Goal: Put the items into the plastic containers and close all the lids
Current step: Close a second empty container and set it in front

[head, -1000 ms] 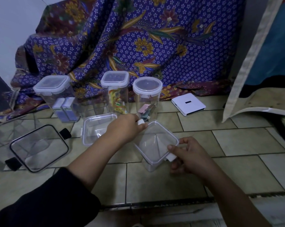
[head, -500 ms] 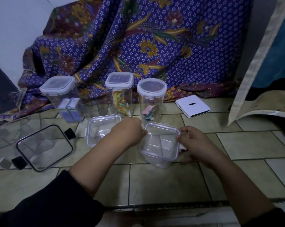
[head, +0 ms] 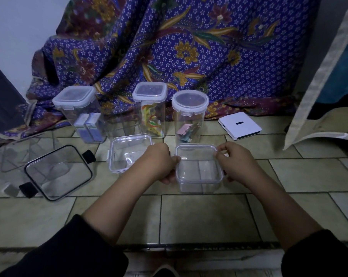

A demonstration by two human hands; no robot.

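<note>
Since a second ago I have squared the small container (head: 199, 168) upright on the tiled floor (head: 199, 216). My left hand (head: 159, 162) and right hand (head: 235, 162) clasp its opposite sides. Risk: lid misaligned, latches fail. Count: three closed containers behind, two loose lids (head: 129, 152), one white box (head: 240, 125).

Small container (head: 199, 172) on floor (head: 189, 216) directly before me, my left grip (head: 159, 162) on its left side, right grip (head: 235, 164) on its right. Loose lid (head: 129, 152) lies just left of it; large lid (head: 58, 172) farther left. Three lidded containers (head: 150, 108) stand in a row behind, flat box (head: 240, 125) to their right.
</note>
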